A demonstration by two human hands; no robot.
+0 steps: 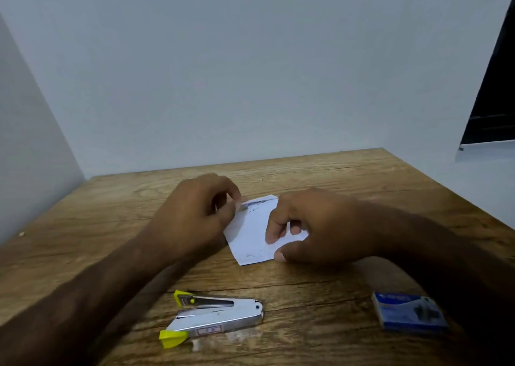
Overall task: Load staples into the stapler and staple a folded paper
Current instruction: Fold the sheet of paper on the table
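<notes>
A small white folded paper (252, 233) lies in the middle of the wooden table (348, 181). My left hand (195, 212) pinches its upper left edge. My right hand (315, 226) presses on its right side, fingers curled down on the sheet and thumb at its lower right corner. A silver stapler with yellow ends (214, 317) lies on its side near the front of the table, untouched, its jaw gaping. A blue staple box (408, 314) rests at the front right, below my right forearm.
Pale walls close in the table at the back and the left. A dark panel (493, 98) stands at the far right above a white ledge. Bare wood shows on the left of the table.
</notes>
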